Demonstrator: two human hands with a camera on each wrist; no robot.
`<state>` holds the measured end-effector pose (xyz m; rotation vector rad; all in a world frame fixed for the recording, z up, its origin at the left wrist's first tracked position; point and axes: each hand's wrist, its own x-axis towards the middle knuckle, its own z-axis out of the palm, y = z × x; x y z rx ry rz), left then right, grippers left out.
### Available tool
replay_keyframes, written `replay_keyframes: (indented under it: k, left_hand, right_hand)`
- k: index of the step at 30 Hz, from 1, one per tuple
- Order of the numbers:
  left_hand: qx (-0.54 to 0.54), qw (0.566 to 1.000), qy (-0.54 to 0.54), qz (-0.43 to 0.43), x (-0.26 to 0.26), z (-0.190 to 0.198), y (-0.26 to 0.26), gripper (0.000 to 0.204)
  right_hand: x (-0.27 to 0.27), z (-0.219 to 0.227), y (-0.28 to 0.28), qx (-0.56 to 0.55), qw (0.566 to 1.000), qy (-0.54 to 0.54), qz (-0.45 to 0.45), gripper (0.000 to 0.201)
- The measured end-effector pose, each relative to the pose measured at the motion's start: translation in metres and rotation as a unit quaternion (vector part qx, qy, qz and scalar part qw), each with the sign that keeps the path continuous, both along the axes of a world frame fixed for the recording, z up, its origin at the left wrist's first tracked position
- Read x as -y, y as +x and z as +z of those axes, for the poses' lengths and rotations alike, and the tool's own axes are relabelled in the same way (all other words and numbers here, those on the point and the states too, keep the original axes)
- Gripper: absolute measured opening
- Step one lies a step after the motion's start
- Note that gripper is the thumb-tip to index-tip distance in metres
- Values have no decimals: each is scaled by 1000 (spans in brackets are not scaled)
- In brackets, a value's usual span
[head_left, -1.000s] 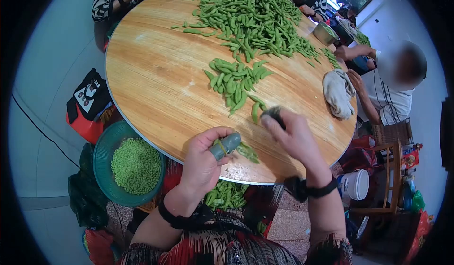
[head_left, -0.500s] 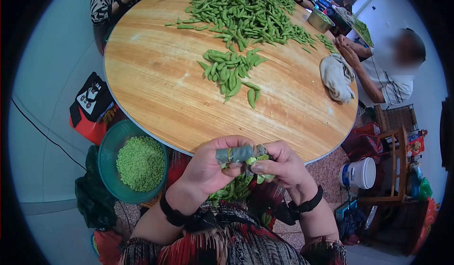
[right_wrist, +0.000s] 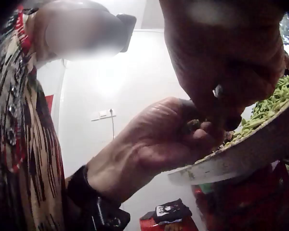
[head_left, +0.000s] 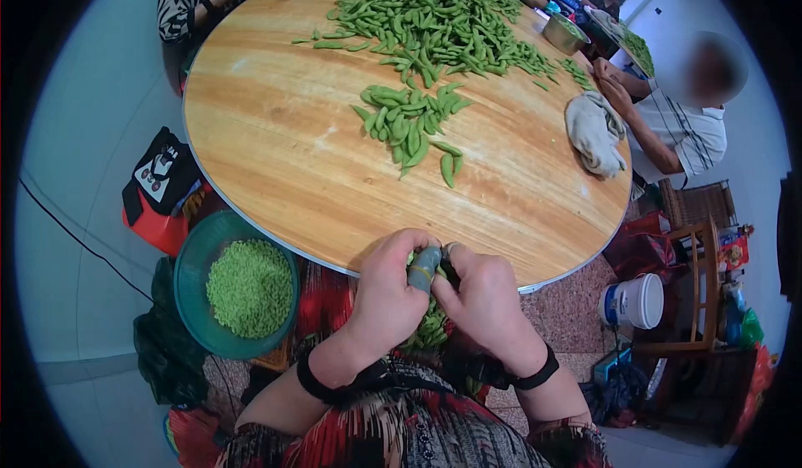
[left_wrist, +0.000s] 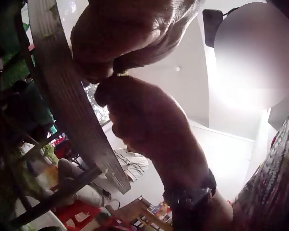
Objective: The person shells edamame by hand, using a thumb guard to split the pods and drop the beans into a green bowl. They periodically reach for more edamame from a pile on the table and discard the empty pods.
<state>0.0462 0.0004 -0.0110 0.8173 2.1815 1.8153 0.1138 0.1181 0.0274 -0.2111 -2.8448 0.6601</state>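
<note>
At the near table edge, my left hand point(head_left: 388, 288) and right hand point(head_left: 484, 297) meet with curled fingers. Between them they pinch a green bean pod point(head_left: 442, 273), mostly hidden by the fingers. A grey-green thumb cover point(head_left: 424, 269) with a yellow band sits on the left thumb. Both wrist views show the fingertips together, with the pod largely out of sight. Below the hands, green pods point(head_left: 430, 330) lie at the lap. Farther in on the table is a small pile of pods point(head_left: 409, 121), with loose pods point(head_left: 451, 167) beside it.
A large pod heap point(head_left: 434, 25) covers the far side of the round wooden table point(head_left: 276, 167). Left of the lap stands a green basin point(head_left: 182, 309) of shelled beans point(head_left: 251, 288). A grey cloth point(head_left: 595, 134) lies at the right edge, where another person point(head_left: 685, 125) sits.
My right hand has drawn back from the small pile to the left hand, bringing pods along. Over the last half second both hands have turned and closed tighter together, covering the pod.
</note>
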Motion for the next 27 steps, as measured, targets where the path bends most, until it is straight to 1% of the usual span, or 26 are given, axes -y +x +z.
replay_keyframes:
  k: [1,2,3,4,5,6,7,9,10,11,12,13,15,16,17,18,19,20,21,22,23,24,25,27]
  left_hand:
    - [0,1000,1,1,2,1,-3,21]
    - [72,996,25,-37,4,1,-7,18]
    - [143,986,47,-76,6,2,-10,15]
    - [143,986,48,-76,9,5,-13,15]
    - [271,952,111,-89,12,10,-16,18]
    - [394,898,171,-98,14,11,-18,21]
    - [395,897,172,-98,16,10,-19,21]
    - [438,855,258,-104,18,8,-22,25]
    - [439,854,259,-102,14,7,-20,25]
    - [388,886,250,-52,7,6,-15,24]
    - [332,913,238,-2,4,5,-14,23]
    - [331,913,241,0,5,6,-15,23]
    - [329,907,262,14,6,9,-18,24]
    - [338,907,252,8,12,5,-23,24]
    - [338,906,254,7,15,4,-25,24]
    - [376,877,297,-19,17,3,-26,24]
    - [413,844,339,-43,18,2,-26,25]
    - [458,812,360,-47,16,-2,-22,23]
    - [459,811,360,-41,13,3,-20,23]
    - [504,771,389,9,10,11,-22,25]
    - [544,726,417,57,10,16,-24,29]
    - [521,735,434,-7,15,8,-28,36]
    - [520,735,435,-3,15,4,-29,36]
    - [527,735,427,13,11,4,-30,28]
  right_hand:
    - [-4,-5,-1,0,1000,1,1,16]
    - [-11,-11,-2,44,986,-160,-5,17]
    - [-14,-12,-4,87,944,-317,-11,18]
    - [-14,-10,-5,87,945,-316,-12,18]
    - [-10,-5,-8,86,909,-406,-28,19]
    - [-7,-2,-10,85,865,-493,-44,20]
    - [-4,-1,-13,86,865,-492,-44,20]
    - [2,0,-20,21,818,-571,-62,19]
    - [6,1,-23,24,819,-570,-62,19]
    - [10,1,-26,-12,911,-407,-57,19]
    - [14,0,-30,-50,971,-229,-48,19]
    - [18,-3,-32,-109,989,-101,-16,19]
    - [15,-3,-37,-97,986,-136,2,17]
    - [12,-2,-39,-98,986,-134,2,17]
    - [7,2,-41,-47,941,-335,-20,15]
    - [4,4,-43,6,852,-522,-41,13]
    - [10,7,-45,7,852,-522,-42,13]
    - [21,11,-47,4,852,-521,-43,12]
    - [29,12,-50,1,853,-521,-42,11]
    - [29,4,-53,-36,921,-387,0,10]
    - [31,4,-55,-35,921,-389,4,10]
    - [33,6,-58,-40,907,-420,-3,11]
    - [35,8,-60,-43,892,-449,-10,12]
    - [32,6,-61,-42,888,-457,-15,13]
